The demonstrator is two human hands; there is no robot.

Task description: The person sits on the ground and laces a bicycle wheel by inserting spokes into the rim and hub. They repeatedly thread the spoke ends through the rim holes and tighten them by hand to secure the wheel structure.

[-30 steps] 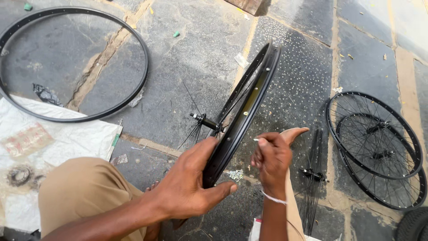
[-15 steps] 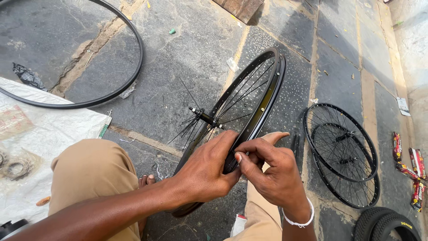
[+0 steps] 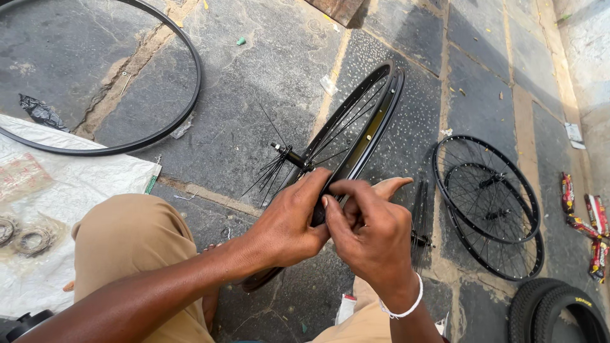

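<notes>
Head view, looking down over a bent knee in tan trousers [image 3: 133, 248]. Upright on the stone pavement [image 3: 254, 121], tilted a little and running away from the lap: a black bicycle rim [image 3: 372, 127], partly laced, hub [image 3: 289, 155] off to its left side with loose spokes [image 3: 270, 174] fanning out of the flange. Left hand [image 3: 286, 225] wrapped over the near stretch of the rim, thumb on top, fingers closed round the edge; a firm clasp, not a pinch. Right hand [image 3: 372, 232], white band at the wrist, pressed close against the left, thumb and forefinger drawn together at the rim's inner face on something too small to make out, probably a nipple or a spoke end; cannot tell which.

Judging by build: light, stiff hoop, hard metal, smooth and apt to roll or swing if let go, so best held at the rim wall as now, never by the spokes. Thin wires those, springy, easily bent, sharp at the ends. Hub hanging only on a few spokes, likely to flop.

Around: a bare black rim [image 3: 101, 82] flat at upper left, part of it over a white sheet [image 3: 76, 190] bearing two small sprockets [image 3: 25, 238]; two laced wheels [image 3: 489, 203] stacked flat at right, a bundle of spokes [image 3: 419, 216] near them; tyres [image 3: 559, 311] at lower right; red packets [image 3: 588, 222] by the edge.
</notes>
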